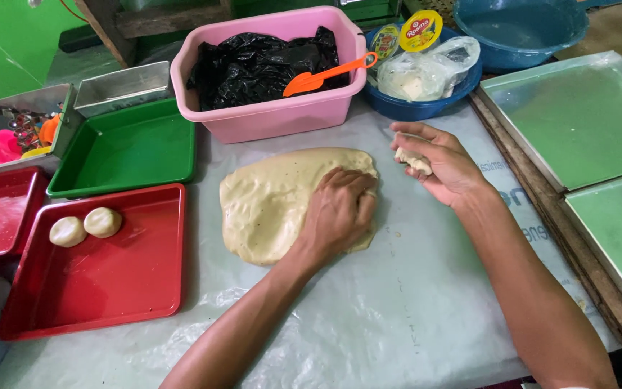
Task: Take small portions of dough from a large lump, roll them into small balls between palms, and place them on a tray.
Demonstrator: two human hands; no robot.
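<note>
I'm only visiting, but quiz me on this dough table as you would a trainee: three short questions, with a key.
1. True or false: the left hand presses on the flattened dough sheet.
2. How many dough balls lie in the red tray?
3. The right hand holds: A) the orange spatula B) a small dough piece C) nothing.

Key: 1 true; 2 two; 3 B.

pink tub (275, 119) (orange spatula (325, 74) on top)

Single head-worn view, looking steeply down from close above the dough slab (282, 202). Pink tub (275, 72) beyond the slab, away from the wearer.
</note>
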